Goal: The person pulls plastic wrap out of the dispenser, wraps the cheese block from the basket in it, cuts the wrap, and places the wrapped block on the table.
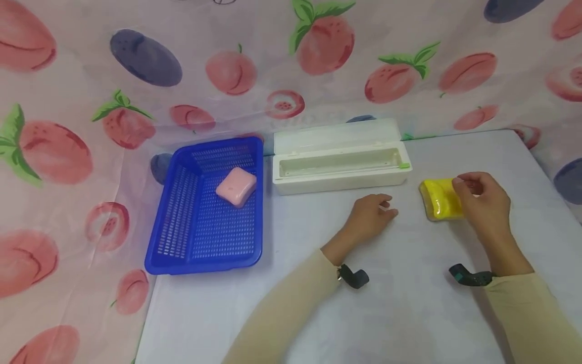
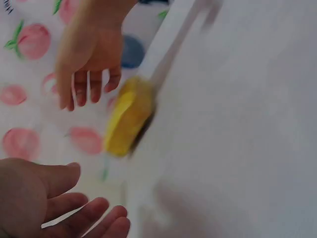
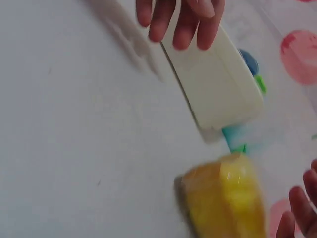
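Packet (image 1: 437,200), yellow, on table (image 1: 409,308); right hand (image 1: 490,207) just beside.

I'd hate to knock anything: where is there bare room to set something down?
The table is bare between the blue basket and left hand, in front of the white box; between the sleeves; and right of the right hand. Crowded: where basket nearly meets box, and at the yellow block near the right hand.

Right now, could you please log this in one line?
right hand: near glossy yellow block; left hand: empty; rounded pink block: in blue plastic basket
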### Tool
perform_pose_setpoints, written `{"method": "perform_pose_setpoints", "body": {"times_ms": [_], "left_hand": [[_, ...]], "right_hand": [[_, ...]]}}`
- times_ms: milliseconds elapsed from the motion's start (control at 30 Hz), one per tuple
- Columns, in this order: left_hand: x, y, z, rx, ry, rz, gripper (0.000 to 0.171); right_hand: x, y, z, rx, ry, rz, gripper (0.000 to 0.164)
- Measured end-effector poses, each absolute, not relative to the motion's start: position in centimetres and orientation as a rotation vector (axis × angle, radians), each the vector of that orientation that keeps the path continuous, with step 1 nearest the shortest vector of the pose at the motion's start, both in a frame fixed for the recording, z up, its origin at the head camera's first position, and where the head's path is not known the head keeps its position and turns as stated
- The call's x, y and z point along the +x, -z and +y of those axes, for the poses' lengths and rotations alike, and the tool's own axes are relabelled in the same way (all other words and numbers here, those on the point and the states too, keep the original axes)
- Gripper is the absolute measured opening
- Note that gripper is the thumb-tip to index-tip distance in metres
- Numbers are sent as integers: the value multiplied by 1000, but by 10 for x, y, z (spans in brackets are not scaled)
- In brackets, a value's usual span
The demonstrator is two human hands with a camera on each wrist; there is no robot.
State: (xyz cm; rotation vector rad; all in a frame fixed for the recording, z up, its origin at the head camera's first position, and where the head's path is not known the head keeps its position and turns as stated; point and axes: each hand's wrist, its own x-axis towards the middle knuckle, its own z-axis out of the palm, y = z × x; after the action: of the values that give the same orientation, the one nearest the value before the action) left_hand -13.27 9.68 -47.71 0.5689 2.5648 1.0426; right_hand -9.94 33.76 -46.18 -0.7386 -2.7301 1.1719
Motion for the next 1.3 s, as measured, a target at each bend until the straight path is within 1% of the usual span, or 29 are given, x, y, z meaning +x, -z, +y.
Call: {"method": "perform_pose_setpoints", "body": {"times_ms": [167, 267, 367, 567, 700, 900, 1067, 1200, 1300], "left_hand": [[-154, 439, 48, 627, -1013, 2666, 35], [-171, 419, 20, 623, -1000, 2730, 31], [-191, 408, -5, 608, -945, 2797, 28], [-225, 404, -39, 566, -745, 2812, 30], [-241, 413, -48, 565, -712, 2720, 35], [-253, 432, -54, 485, -831, 2572, 40], [-257, 438, -54, 490, -868, 2572, 38], [-259, 439, -56, 482, -857, 2576, 37], [-261, 438, -58, 500, -819, 2587, 36]], "right_hand": [[-119, 444, 311, -318, -1128, -2781, 56], [-135, 436, 295, -57, -1104, -2764, 48], [-150, 429, 280, 141, -1080, -2765, 42], [-181, 422, 253, 427, -1056, -2862, 40], [-205, 427, 239, 511, -1017, -2957, 39], [-231, 439, 220, 458, -1029, -3139, 40], [-239, 446, 214, 385, -1062, -3199, 28], [-241, 448, 211, 472, -1067, -3151, 19], [-242, 446, 208, 551, -1083, -3099, 22]]}}
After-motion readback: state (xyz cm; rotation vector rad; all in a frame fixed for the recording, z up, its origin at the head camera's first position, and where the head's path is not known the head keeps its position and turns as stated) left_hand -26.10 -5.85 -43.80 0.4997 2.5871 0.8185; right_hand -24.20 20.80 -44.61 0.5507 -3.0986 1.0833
